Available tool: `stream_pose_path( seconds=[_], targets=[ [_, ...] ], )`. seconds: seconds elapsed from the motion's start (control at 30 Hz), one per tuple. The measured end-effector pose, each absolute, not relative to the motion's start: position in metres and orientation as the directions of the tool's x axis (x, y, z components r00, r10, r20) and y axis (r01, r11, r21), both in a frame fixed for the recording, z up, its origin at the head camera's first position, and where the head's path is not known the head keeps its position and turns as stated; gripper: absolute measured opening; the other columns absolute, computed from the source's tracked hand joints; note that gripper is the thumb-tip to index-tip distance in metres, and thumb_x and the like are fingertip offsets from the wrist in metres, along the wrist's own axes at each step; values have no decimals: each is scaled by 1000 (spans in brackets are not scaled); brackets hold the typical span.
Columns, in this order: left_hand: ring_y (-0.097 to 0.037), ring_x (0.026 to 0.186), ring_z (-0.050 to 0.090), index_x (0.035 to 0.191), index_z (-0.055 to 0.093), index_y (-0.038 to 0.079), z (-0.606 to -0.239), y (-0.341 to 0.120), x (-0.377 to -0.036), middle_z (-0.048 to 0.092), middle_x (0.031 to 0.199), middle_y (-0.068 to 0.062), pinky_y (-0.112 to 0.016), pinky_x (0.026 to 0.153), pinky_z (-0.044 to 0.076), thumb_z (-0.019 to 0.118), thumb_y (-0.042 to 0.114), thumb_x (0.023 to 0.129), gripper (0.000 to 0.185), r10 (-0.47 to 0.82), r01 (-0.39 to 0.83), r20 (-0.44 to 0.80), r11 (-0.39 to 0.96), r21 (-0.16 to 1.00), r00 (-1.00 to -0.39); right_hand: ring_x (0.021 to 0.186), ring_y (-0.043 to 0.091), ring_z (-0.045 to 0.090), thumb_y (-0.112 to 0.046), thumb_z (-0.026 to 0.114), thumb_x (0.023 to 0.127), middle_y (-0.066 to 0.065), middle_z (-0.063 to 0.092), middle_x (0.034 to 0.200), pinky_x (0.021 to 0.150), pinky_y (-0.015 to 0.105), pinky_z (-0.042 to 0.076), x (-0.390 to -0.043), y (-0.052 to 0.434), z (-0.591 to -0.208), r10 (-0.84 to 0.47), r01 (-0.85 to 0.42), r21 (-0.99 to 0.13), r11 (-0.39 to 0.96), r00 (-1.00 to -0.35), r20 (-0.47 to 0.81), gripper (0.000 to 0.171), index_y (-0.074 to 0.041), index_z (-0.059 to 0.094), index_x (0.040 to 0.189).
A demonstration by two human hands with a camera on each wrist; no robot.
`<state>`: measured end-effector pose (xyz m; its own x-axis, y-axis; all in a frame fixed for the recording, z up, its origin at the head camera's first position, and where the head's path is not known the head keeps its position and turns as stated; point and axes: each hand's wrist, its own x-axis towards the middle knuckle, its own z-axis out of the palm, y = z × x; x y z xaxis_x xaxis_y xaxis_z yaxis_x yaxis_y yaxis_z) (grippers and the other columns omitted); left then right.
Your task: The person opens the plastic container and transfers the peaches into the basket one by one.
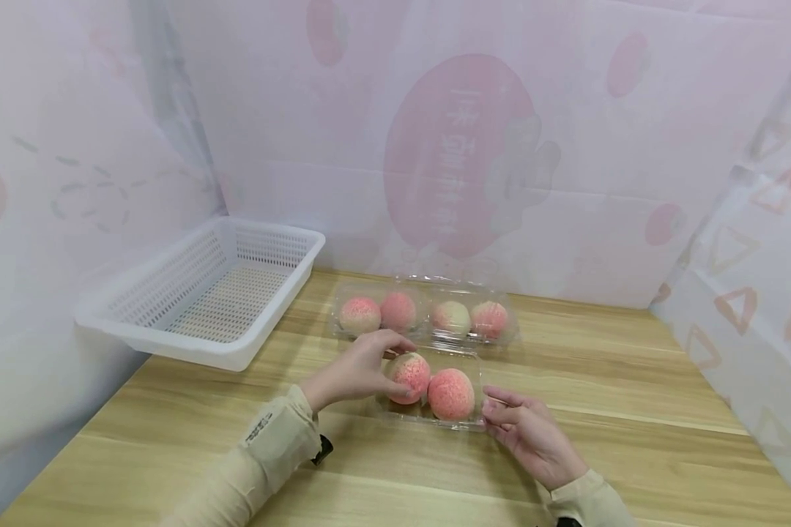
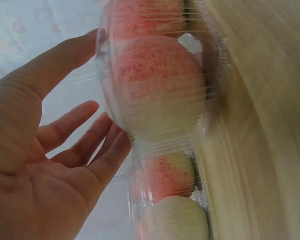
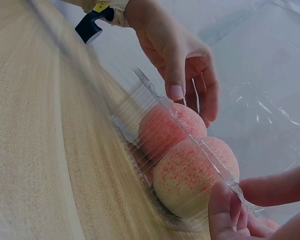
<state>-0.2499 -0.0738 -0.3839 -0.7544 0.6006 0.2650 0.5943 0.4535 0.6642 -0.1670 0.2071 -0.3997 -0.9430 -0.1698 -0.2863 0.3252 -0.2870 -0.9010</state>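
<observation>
Two pink-and-cream peaches, a left one [image 1: 414, 372] and a right one [image 1: 451, 395], sit side by side in a clear plastic box [image 1: 471, 424] on the table. My left hand [image 1: 362, 367] reaches over the box's left end, thumb and fingers loosely spread about the left peach. In the left wrist view its fingertips [image 2: 92, 107] lie right at the box's rim, with no grip on a peach. At the other end, my right hand [image 1: 532, 440] pinches the box's rim between thumb and fingers. The box's raised lid [image 3: 262, 112] shows in the right wrist view.
Behind stand two more clear boxes, each with two peaches: a left pair [image 1: 359, 316] and a right pair [image 1: 489, 320]. A white perforated basket [image 1: 237, 355] is at the back left of the wooden table [image 1: 606, 410]. Printed pink-and-white cloth [image 1: 600, 241] walls the back and sides.
</observation>
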Motion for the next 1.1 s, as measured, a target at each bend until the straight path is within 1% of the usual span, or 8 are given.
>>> stream_pose_path(
  seconds=[0.17, 0.37, 0.47, 0.77, 1.1],
  targets=[
    [-23, 105, 58, 120, 63, 0, -390, -70, -250, 61, 115, -9, -37, 92, 50, 93, 22, 64, 68, 616, 657, 305, 493, 570, -726, 92, 17, 58, 10, 52, 94, 11, 55, 109, 86, 27, 51, -167, 208, -401, -167, 329, -895, -300, -942, -290, 57, 17, 24, 144],
    [-27, 111, 55, 120, 62, -1, -394, -66, -250, 60, 118, -12, -41, 98, 47, 95, 19, 60, 72, 623, 685, 317, 533, 497, -715, 93, 17, 58, 11, 52, 94, 12, 54, 112, 86, 27, 51, -166, 207, -402, -163, 333, -892, -307, -941, -295, 57, 16, 25, 144],
    [-29, 112, 55, 120, 61, -2, -394, -66, -249, 59, 119, -13, -42, 98, 46, 95, 19, 59, 73, 623, 687, 319, 538, 489, -714, 93, 16, 59, 11, 52, 93, 12, 54, 112, 85, 27, 51, -166, 207, -403, -166, 330, -892, -309, -942, -292, 57, 17, 25, 144],
    [-32, 119, 50, 126, 59, -2, -394, -65, -246, 55, 127, -16, -45, 99, 46, 95, 16, 59, 78, 613, 640, 260, 553, 533, -746, 93, 17, 59, 11, 52, 94, 13, 54, 112, 85, 26, 52, -167, 207, -402, -163, 331, -890, -315, -942, -292, 57, 17, 25, 143],
    [-33, 120, 48, 128, 56, -2, -395, -65, -244, 53, 129, -17, -45, 100, 45, 95, 14, 59, 81, 623, 651, 259, 555, 518, -738, 93, 16, 58, 11, 52, 93, 11, 56, 107, 85, 26, 51, -167, 207, -402, -168, 330, -889, -319, -942, -290, 57, 17, 25, 143]
  ],
)
